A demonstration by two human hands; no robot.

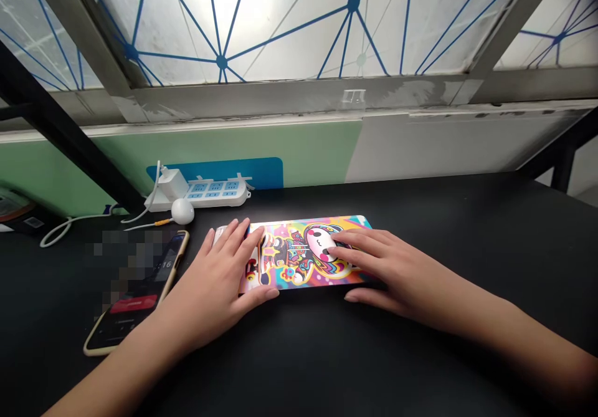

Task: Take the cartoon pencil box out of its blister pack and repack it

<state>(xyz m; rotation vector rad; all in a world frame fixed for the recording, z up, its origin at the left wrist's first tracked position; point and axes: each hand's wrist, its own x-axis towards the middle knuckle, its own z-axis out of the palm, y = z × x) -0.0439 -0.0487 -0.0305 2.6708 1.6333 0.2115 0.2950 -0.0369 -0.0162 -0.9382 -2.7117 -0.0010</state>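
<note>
Two bare forearms [107, 379] are entering from the lower corners of the frame and reaching across the black table [467, 236]. The left hand [210, 280] is lying open and palm-down, fingers spread over the left end of a flat rectangular case with a bright cartoon print [299, 264]. The right hand [397, 273] is lying open across the right end, fingertips over the cartoon figure's white face. Neither hand is visibly closing around the case, which is lying flat at frame centre, between them.

Just left of the left hand, a smartphone in a gold-edged cover [135, 292] is lying at an angle, its lit screen partly pixelated. Toward the upper left, a white power strip [217, 192] is carrying a plugged-in charger [170, 184], with a round white object [182, 211] just in front. A white cable [60, 233] is looping toward the left edge. A green-and-white wall panel [233, 155] is running behind them, below a window with blue line patterns [289, 24].
</note>
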